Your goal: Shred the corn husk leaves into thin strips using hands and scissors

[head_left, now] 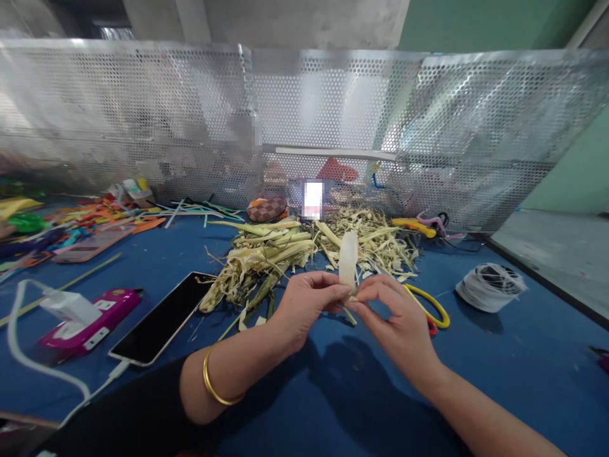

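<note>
Between my two hands, above the blue table, a pale corn husk strip [349,257] stands upright. My left hand [304,301] pinches its lower end between thumb and fingers. From the other side my right hand [397,314] grips the same lower end with thumb and forefinger, the fingertips of both hands almost touching. Just behind them lies a heap of dried corn husks [266,254], with more shredded husk [380,238] to its right. Partly hidden by my right hand are scissors with a yellow handle [440,311].
A black-screened phone [162,317] on a charging cable and a purple power strip [92,324] lie to the left. A white twine roll [490,289] stands right. Behind are a yellow glue gun [413,226], a checkered pouch [266,209] and a perforated metal screen [333,114].
</note>
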Tool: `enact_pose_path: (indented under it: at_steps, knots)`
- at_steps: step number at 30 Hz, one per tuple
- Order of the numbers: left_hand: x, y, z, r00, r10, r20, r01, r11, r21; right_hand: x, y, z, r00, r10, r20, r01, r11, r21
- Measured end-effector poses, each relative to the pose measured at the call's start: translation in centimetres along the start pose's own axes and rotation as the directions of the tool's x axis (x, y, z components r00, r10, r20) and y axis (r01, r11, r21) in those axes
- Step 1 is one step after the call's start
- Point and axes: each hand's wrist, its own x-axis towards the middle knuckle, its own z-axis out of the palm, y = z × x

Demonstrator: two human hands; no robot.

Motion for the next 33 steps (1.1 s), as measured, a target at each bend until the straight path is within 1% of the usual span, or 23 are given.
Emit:
enact_pose_path:
  at_steps: [2, 6, 11, 14, 17, 20, 23, 26, 29, 31, 33]
  knots:
    - [0.0, -0.1, 0.0, 1.0, -0.001, -0.003, 0.001, 1.0, 0.007, 0.0, 0.0, 0.0, 0.998, 0.061, 0.021, -0.062, 0.998, 0.021]
    - [0.0, -0.3, 0.0, 1.0, 0.002, -0.009, -0.002, 1.0, 0.001, 0.1, -0.1, 0.1, 0.989, 0.141, 0.047, -0.143, 0.989, 0.047]
    - [-0.3, -0.4, 0.1, 1.0, 0.008, 0.013, -0.009, 1.0, 0.029, 0.1, -0.3, 0.1, 0.943, 0.322, 0.087, -0.328, 0.942, 0.064]
    - [-0.4, -0.4, 0.2, 1.0, 0.018, 0.014, -0.019, 0.999, 0.048, 0.0, -0.3, 0.2, 0.929, 0.356, 0.099, -0.366, 0.922, 0.123]
    - [-0.5, -0.3, 0.3, 0.999, 0.033, 0.025, -0.035, 0.996, 0.082, -0.1, -0.2, 0.3, 0.927, 0.36, 0.105, -0.372, 0.919, 0.135]
    - [-0.4, -0.1, 0.4, 0.999, 0.036, 0.019, -0.038, 0.993, 0.112, -0.2, -0.2, 0.3, 0.937, 0.33, 0.118, -0.344, 0.929, 0.135]
    - [-0.3, 0.3, 0.3, 1.0, -0.005, 0.017, 0.003, 0.994, 0.109, -0.3, -0.3, 0.2, 0.953, 0.284, 0.101, -0.298, 0.939, 0.169]
    - [-0.2, 0.7, 0.1, 0.998, -0.049, 0.041, 0.045, 0.994, 0.101, -0.1, -0.3, -0.1, 0.97, 0.231, 0.075, -0.241, 0.954, 0.178]
    - [-0.1, 1.0, -0.1, 0.997, -0.07, 0.035, 0.066, 0.993, 0.096, 0.2, -0.2, -0.4, 0.99, 0.099, 0.098, -0.111, 0.985, 0.133]
    - [0.0, 1.0, -0.2, 0.998, -0.068, 0.01, 0.067, 0.993, 0.098, 0.3, -0.1, -0.5, 0.993, -0.001, 0.12, -0.011, 0.995, 0.098]
    - [0.0, 0.9, -0.3, 0.998, -0.067, 0.0, 0.067, 0.992, 0.104, 0.4, 0.0, -0.4, 0.992, -0.057, 0.111, 0.051, 0.997, 0.056]
